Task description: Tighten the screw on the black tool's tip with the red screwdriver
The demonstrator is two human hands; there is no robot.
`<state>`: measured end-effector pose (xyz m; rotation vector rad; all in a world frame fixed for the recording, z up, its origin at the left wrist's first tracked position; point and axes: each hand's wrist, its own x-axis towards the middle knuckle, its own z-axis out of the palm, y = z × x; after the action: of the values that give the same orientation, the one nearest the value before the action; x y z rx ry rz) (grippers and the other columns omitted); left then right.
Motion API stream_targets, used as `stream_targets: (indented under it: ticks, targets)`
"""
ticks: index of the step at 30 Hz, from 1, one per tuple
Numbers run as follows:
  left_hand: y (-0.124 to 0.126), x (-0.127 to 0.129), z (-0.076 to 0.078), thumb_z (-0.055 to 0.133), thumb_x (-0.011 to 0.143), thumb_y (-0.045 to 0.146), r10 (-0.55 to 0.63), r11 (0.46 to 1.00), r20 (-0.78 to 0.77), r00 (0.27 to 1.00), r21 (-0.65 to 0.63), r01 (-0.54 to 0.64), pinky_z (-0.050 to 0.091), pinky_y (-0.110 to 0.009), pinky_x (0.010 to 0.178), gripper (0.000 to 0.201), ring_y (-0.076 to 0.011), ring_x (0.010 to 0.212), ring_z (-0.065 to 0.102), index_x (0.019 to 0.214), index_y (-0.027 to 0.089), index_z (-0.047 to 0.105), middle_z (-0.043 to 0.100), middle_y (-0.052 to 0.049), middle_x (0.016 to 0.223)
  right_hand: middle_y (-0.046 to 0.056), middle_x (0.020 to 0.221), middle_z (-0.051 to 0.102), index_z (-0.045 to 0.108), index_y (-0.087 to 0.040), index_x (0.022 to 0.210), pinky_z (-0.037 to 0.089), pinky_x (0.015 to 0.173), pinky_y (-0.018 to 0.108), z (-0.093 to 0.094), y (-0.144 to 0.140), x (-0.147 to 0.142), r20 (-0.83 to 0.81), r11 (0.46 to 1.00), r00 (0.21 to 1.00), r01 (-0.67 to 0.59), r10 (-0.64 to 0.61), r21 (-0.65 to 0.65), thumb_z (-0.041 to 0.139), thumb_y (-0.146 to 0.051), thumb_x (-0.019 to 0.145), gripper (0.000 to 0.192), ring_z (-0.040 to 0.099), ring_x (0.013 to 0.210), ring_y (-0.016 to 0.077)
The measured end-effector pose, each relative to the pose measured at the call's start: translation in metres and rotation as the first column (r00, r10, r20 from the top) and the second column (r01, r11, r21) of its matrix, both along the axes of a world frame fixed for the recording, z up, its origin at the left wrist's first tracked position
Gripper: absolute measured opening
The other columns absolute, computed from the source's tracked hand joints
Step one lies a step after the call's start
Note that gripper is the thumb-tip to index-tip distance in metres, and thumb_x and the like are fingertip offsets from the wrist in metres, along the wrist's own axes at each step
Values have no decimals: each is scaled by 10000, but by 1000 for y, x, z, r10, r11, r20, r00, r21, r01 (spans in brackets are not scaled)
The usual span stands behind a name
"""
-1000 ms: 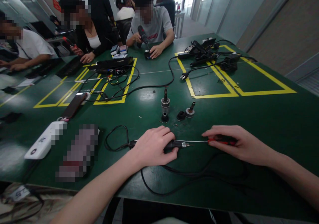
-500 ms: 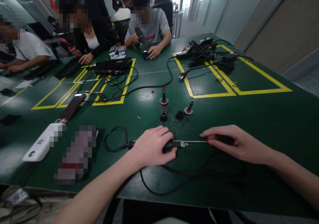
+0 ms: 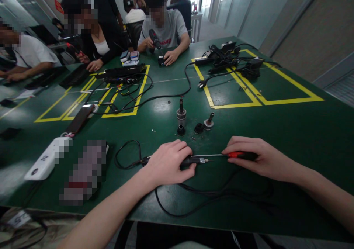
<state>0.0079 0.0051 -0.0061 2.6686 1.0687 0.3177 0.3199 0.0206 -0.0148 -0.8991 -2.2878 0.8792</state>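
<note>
My left hand (image 3: 171, 162) lies over a black corded pen-shaped tool (image 3: 190, 161), fingers and thumb curled around its body. The tool's silver collet and thin tip point right, and its exact kind is unclear. In my right hand (image 3: 260, 156) is a screwdriver (image 3: 242, 155) with a red and black handle, pinched near the front of the grip. Its silver shaft runs left above the tool to the left fingers. Beyond the hands stand a metal cylindrical part (image 3: 181, 113), a round metal piece with a tilted stem (image 3: 209, 122) and two black collars (image 3: 198, 127). Tiny screws lie near them.
Black cable (image 3: 177, 215) loops around the tool on the green table (image 3: 293, 131). To the left are a white power strip (image 3: 47, 160), a dark phone-like object (image 3: 81, 118) and a blurred item (image 3: 85, 168). Cords and adapters (image 3: 226, 59) lie far right. Co-workers sit opposite.
My right fingers have closed around the screwdriver handle, and its red part has come up slightly off the table. My left hand has stayed in place.
</note>
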Motion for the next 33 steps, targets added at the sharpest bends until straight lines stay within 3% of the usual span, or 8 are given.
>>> stream_targets:
  ticks: [4,10,15,18,24,28,33]
  targets:
    - [0,0,0,633,979,329,-3,1000,2,1000,-1,3,535,-335,743,133,-211,868,667,950,200,650,706,-26,897,79,941,788,832,-241,1056,630,695,317,-1,-1,-1,-24,999,1000,11,-10,35,752,-299,988,120,775,808,221]
    - [0,0,-1,632,982,333,1,1000,-3,1000,9,-1,537,-337,752,135,-213,878,671,954,203,655,713,-29,907,65,902,816,823,-243,1051,616,662,289,3,0,-1,-32,1000,999,-3,3,-1,624,-242,1048,198,777,751,198]
    - [0,0,-1,641,980,333,-2,1000,-3,1000,4,2,533,-338,748,136,-211,872,671,956,200,657,714,-27,910,64,922,818,839,-263,1024,638,680,309,6,1,2,-126,995,991,28,-40,-92,790,-338,977,101,785,774,216]
    - [0,0,-1,641,980,332,1,1000,-5,1000,-3,-1,537,-340,754,135,-213,875,671,957,199,654,710,-27,908,67,912,811,850,-259,1024,621,657,315,0,-1,3,-134,993,987,79,-90,-84,818,-426,961,181,771,749,214]
    - [0,0,0,626,981,339,7,1000,-10,1000,-17,-7,560,-344,783,139,-214,894,669,961,203,647,711,-31,921,42,698,762,872,-251,1030,455,447,297,-11,-2,4,-38,977,980,191,-195,-99,560,-623,1088,490,614,508,176]
    - [1,0,-1,619,976,333,5,1000,-6,1000,-14,-5,563,-346,784,137,-216,890,668,962,200,648,713,-34,922,71,779,797,869,-239,1032,592,569,333,-2,-2,2,-18,961,978,199,-206,-190,676,-686,1002,488,716,636,218]
    - [0,0,0,623,978,334,5,1000,-8,1000,-24,-5,556,-342,790,136,-218,897,671,963,202,650,715,-34,924,74,833,775,862,-241,972,611,589,325,2,-2,-2,-67,953,972,205,-224,-222,803,-720,888,490,712,672,212]
